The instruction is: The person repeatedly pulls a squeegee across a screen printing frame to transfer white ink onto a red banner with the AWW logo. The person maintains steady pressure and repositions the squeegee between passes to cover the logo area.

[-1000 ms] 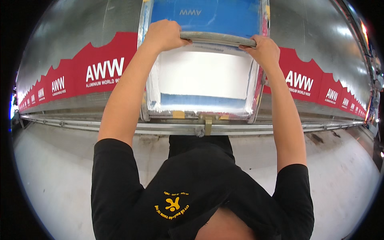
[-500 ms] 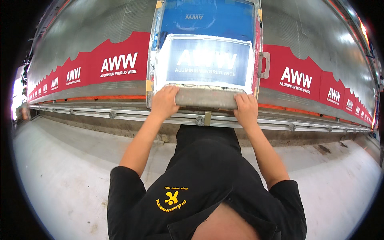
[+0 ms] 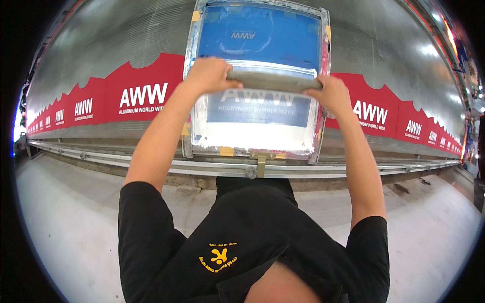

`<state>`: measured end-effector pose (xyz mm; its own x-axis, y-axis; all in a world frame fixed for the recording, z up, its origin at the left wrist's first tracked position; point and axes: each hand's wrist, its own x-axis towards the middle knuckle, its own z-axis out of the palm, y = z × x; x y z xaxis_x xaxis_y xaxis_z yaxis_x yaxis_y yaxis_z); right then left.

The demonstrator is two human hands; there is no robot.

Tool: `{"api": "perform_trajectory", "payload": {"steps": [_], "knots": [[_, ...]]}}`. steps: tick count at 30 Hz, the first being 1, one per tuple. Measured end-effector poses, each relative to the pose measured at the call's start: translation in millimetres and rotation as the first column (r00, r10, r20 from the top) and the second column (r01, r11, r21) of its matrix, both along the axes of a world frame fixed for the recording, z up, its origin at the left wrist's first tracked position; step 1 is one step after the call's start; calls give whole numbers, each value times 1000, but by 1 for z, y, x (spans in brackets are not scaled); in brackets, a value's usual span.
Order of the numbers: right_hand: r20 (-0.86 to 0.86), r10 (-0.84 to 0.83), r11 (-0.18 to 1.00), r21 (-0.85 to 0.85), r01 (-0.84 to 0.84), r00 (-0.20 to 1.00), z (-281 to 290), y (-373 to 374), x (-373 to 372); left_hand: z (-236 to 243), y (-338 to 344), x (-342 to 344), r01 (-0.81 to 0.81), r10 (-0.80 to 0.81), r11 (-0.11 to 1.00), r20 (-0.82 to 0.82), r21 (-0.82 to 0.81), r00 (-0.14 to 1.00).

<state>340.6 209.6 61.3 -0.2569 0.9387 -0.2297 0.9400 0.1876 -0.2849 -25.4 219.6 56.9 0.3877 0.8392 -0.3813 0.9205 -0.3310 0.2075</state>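
Note:
A screen-printing frame (image 3: 188, 116) lies across the long table in front of me, its mesh (image 3: 262, 48) blue in the far part. My left hand (image 3: 208, 76) is closed round the left end of a wide grey squeegee (image 3: 273, 81), and my right hand (image 3: 332, 93) grips its right end. The squeegee spans the screen crosswise, just past the white lettering window. White ink (image 3: 242, 132) is smeared on the near part of the mesh and along its edges. Part of the lettering is hidden behind the squeegee.
Red fabric pieces (image 3: 144, 76) printed with white lettering lie in a row on the grey table (image 3: 126, 40), on both sides of the frame. A metal rail (image 3: 212, 167) runs along the near table edge, with a brass-coloured bracket (image 3: 261, 166) at the frame. Pale floor (image 3: 76, 217) lies below.
Both hands have moved the squeegee away from me, from the frame's near end to beyond the lettering. The near part of the screen now shows.

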Motion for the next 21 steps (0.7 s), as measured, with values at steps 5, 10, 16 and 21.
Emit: {"api": "perform_trajectory", "payload": {"steps": [5, 10, 16, 21], "knots": [[0, -88, 995, 50, 88, 996, -43, 75, -16, -42, 70, -5, -103, 89, 985, 102, 139, 991], [26, -72, 984, 165, 67, 997, -61, 80, -16, -59, 74, -5, -79, 58, 970, 95, 230, 994], [3, 65, 937, 344, -62, 998, -69, 2, -9, -45, -7, -3, -88, 78, 981, 64, 175, 995], [-152, 112, 912, 409, -41, 982, -68, -110, 1, -49, -119, -1, -109, 63, 975, 228, 196, 972]]}}
